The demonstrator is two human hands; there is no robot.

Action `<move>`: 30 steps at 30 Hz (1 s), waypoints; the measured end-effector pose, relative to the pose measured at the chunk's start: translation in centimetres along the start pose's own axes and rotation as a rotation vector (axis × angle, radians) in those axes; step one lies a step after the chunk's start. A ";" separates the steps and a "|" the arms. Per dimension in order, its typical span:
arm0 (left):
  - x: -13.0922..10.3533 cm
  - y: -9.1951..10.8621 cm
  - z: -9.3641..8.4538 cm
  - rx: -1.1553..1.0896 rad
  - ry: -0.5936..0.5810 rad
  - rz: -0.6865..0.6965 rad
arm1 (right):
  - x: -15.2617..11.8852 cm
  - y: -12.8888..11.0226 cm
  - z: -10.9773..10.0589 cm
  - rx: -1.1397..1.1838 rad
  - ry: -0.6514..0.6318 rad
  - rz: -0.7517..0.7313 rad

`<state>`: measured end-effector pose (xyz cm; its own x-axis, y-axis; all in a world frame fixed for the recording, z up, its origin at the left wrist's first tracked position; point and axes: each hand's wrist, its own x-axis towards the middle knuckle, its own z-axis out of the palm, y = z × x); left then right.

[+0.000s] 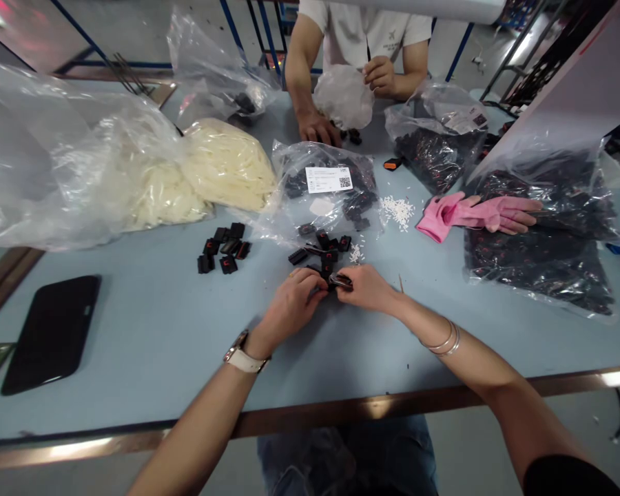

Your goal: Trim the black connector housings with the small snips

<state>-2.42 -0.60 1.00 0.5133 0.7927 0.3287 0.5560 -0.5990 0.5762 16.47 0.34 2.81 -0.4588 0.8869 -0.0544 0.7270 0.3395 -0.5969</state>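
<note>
Near the middle of the table, my left hand (295,303) has its fingers closed at a black connector, much of which the fingers hide. My right hand (364,288) is closed on a small metal tool (340,280), whose tip points at that connector. The two hands almost touch. Just beyond them lies a loose group of black connectors (329,255), some with red marks. Small white pieces (356,253) are scattered to the right of this group, with a larger heap of white pieces (397,212) farther back. Another cluster of black connectors (229,264) sits to the left.
A labelled bag of black parts (294,180) lies ahead. Bags of cream parts (230,165) stand left, a black tray-like slab (52,334) nearer. Pink gloves (447,212) and dark-part bags (537,269) lie right. Across the table, a person's hands (317,127) handle a clear bag.
</note>
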 end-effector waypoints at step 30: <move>-0.1 1.3 0.0 0.001 0.138 -0.049 | 0.0 -0.2 0.1 0.016 -0.029 0.026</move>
<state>-1.73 -1.42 1.71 0.3909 0.8289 0.4002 0.5788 -0.5594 0.5933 16.31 0.22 2.87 -0.4546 0.8858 -0.0933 0.7309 0.3111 -0.6074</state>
